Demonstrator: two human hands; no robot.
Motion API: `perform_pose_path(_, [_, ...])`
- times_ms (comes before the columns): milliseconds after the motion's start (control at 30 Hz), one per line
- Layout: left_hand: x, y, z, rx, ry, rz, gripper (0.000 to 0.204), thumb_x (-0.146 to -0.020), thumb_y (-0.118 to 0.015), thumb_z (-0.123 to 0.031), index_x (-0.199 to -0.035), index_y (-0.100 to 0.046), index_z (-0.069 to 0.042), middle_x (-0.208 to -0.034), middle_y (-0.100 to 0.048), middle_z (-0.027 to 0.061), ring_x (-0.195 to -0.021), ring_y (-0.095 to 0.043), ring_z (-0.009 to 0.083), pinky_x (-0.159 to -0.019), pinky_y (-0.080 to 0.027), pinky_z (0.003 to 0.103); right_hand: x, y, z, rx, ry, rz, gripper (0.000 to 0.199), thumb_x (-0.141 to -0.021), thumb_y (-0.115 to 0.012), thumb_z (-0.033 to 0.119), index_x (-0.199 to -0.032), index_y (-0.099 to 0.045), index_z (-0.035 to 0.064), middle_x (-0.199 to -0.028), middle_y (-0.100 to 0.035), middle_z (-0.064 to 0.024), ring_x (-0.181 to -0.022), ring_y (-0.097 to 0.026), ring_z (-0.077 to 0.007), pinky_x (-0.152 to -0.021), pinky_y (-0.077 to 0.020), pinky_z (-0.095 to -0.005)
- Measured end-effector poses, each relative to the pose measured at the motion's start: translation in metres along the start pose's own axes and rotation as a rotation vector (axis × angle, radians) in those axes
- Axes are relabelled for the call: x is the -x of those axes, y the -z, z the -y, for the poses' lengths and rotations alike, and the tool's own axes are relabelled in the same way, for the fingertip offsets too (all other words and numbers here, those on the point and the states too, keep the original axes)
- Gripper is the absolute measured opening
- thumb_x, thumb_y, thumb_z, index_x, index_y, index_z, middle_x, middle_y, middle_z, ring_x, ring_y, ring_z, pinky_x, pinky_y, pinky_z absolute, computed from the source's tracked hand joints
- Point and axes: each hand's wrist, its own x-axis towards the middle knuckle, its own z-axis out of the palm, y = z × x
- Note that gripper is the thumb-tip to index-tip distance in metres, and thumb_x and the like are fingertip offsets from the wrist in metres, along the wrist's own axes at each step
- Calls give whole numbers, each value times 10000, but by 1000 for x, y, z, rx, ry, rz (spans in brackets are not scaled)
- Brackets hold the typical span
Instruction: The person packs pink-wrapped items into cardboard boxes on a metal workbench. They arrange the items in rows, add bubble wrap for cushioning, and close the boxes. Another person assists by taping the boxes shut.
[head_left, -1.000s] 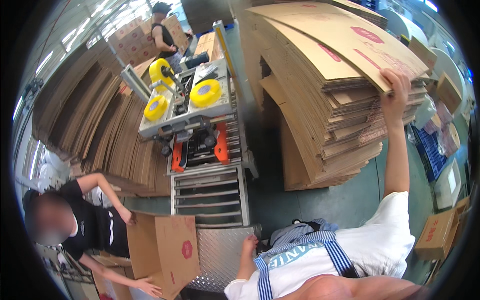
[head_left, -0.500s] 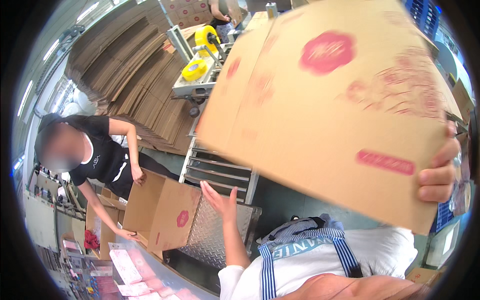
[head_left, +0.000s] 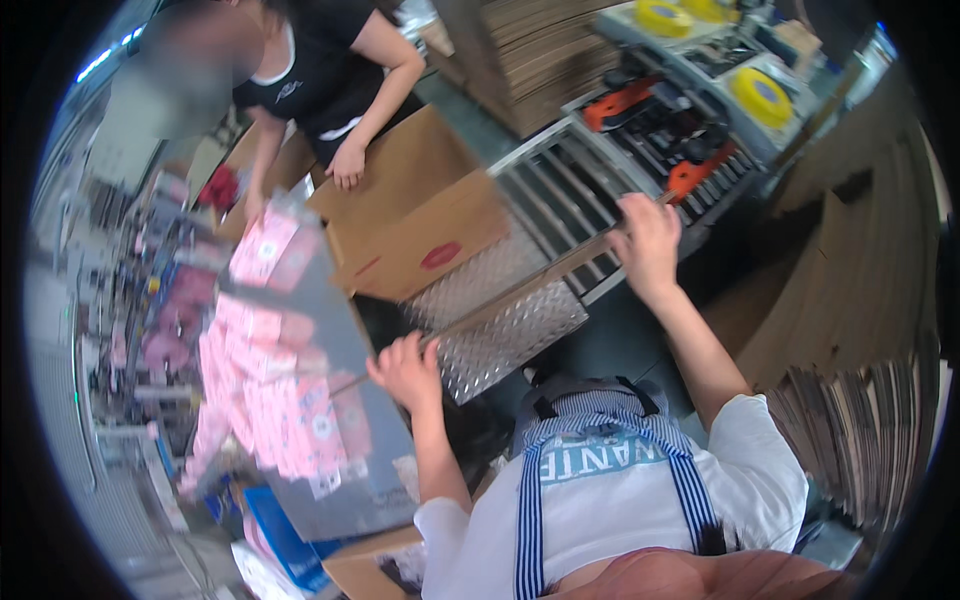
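A flattened cardboard carton (head_left: 540, 277) is turned edge-on in front of me, so only a thin brown strip of it shows. My left hand (head_left: 408, 372) grips its near-left end, and my right hand (head_left: 647, 243) has its fingers bent over the far-right end. Just beyond it stands an open cardboard box (head_left: 425, 235) with a red mark on its side. A diamond-plate metal surface (head_left: 515, 335) lies beneath the carton.
Across from me, a co-worker (head_left: 320, 85) rests one hand on the open box and reaches the other to pink packets (head_left: 270, 385) on a grey table (head_left: 370, 495). A roller conveyor (head_left: 570, 190) leads to a taping machine (head_left: 690, 140). Stacked flat cartons (head_left: 850, 430) stand at right.
The carton has swung from broad face toward me at upper right to edge-on and lower. My left hand, free before, now holds its other end. The co-worker's hand has moved onto the pink packets.
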Motion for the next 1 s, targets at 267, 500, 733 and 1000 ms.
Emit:
perform_pose_path(267, [-76,-22,34,71,-90,175,309,-910,-485,-347,-988,-608,-75,-1038,-625,76,-1052,-552,273,-962,-333,577,43,-74,123,-125,267,175,645,-685,-737,250,-1267,-499,105,-1396,-429,-38,-1304,-378,-199,-1072,-176,-571])
perform_pose_path(500, [-114,-13,77,3,59,665,319,-890,-524,-340,-904,-619,-35,-904,-650,204,-844,-641,343,-735,-493,471,27,-25,103,-398,400,340,147,-693,-706,98,-789,-602,138,-751,-578,14,-793,-565,-185,-1036,-199,-520])
perform_pose_path(733, [-61,-24,108,308,417,106,136,-783,-566,-97,-899,-624,-55,-899,-593,171,-889,-566,366,-760,-456,438,-58,76,-66,-660,-591,1181,83,-815,-616,59,-779,-582,-8,-677,-570,-87,-686,-592,-156,-658,-488,-291])
perform_pose_path(1000, [-73,-83,-39,457,-12,89,355,-708,-581,-4,-1051,-567,-94,-980,-504,126,-929,-539,285,-801,-445,399,-28,-72,9,15,456,1409,412,-858,-583,395,-1034,-581,22,-1072,-581,-199,-1053,-548,-354,-896,-418,-462])
